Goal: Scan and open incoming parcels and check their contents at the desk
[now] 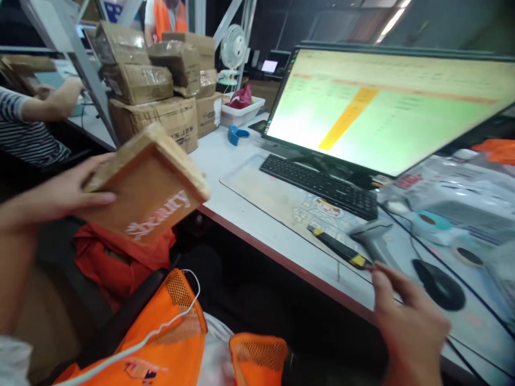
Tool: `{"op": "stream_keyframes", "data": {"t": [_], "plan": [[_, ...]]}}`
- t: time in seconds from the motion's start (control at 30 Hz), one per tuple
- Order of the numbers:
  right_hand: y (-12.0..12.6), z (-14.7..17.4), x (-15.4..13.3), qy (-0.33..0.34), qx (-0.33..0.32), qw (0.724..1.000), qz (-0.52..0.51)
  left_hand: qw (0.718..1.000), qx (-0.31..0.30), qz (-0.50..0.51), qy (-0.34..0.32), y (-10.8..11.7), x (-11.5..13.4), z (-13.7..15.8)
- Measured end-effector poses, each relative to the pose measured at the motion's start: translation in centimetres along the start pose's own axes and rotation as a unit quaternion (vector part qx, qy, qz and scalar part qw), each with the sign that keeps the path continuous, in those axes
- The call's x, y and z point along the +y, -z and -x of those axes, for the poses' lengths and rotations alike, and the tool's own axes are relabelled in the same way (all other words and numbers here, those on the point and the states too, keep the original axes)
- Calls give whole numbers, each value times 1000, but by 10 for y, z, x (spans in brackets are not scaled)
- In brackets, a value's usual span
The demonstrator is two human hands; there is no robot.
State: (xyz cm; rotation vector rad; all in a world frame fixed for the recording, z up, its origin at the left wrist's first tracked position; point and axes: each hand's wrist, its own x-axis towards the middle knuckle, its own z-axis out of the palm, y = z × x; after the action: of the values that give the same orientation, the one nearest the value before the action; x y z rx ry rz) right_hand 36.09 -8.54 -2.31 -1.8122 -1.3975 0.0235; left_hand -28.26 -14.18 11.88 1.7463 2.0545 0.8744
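Note:
My left hand (pixel 76 187) grips a shallow brown cardboard box (pixel 140 187) by its left end, tilted in the air in front of the desk edge. White lettering reading "beauty" shows on its recessed face, and the raised rim looks worn. My right hand (pixel 408 316) is closed in a pinch at the near end of a black and yellow utility knife (pixel 340 248), over the front of the desk. The knife points away to the left; I cannot make out its blade. Just beyond it lies a grey handheld scanner (pixel 374 238).
A monitor (pixel 362 107), keyboard (pixel 317 182) and black mouse (pixel 438 284) occupy the desk (pixel 249 209). Taped cartons (pixel 161 118) are stacked at the back left, beside a white tray (pixel 245 111). Tape rolls and plastic bags crowd the right. Two other people are beyond.

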Motion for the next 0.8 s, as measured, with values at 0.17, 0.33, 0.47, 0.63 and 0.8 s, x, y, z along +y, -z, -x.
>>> {"op": "stream_keyframes", "data": {"t": [0.17, 0.33, 0.47, 0.63, 0.8], "plan": [[-23, -79, 36, -38, -2, 993, 112, 977, -6, 127, -172, -160, 98, -80], [-40, -92, 61, -71, -90, 970, 213, 884, 171, -140, -412, -264, 136, -94], [-42, -97, 55, -102, -148, 946, 271, 821, 152, -188, -516, -299, 135, -63], [-54, -113, 41, -119, -195, 918, 324, 804, 209, -154, -535, -319, 123, -38], [-45, -131, 19, -138, -198, 907, 345, 817, 225, -120, -518, -331, 114, -36]]}}
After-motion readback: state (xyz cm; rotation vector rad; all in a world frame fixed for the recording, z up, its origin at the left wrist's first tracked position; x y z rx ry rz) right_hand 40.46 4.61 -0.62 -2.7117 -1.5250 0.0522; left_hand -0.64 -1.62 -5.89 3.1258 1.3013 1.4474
